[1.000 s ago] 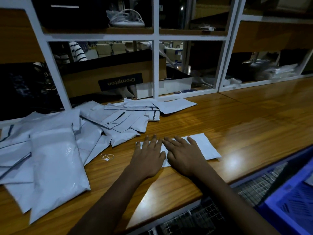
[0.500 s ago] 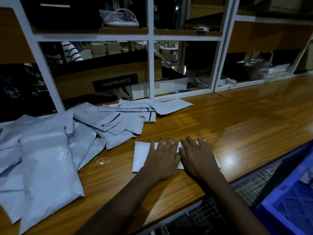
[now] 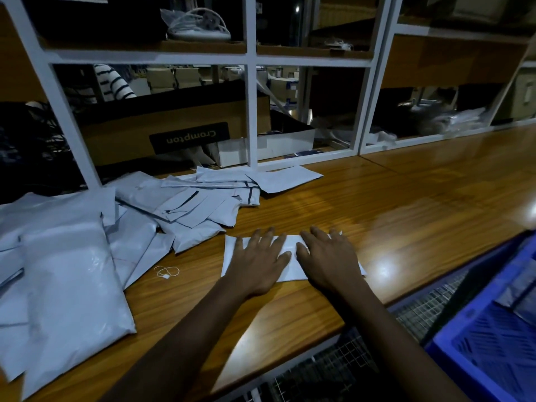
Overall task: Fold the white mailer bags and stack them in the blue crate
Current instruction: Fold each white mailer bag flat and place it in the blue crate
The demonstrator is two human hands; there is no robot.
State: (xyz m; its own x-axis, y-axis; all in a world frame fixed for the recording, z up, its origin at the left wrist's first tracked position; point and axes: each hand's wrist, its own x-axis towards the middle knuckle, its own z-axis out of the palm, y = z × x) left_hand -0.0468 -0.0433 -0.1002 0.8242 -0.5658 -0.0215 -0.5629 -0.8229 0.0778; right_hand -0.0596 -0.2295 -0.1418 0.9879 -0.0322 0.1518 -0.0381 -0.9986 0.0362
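Pressing flat with fingers spread, the left hand and right hand hold down the folded bag, which lies lengthwise left-to-right on the table. The blue crate sits rightward, nearer the right hand.

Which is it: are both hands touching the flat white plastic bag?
Touching. Head view shows left hand and right hand flat on the white plastic mailer bag.
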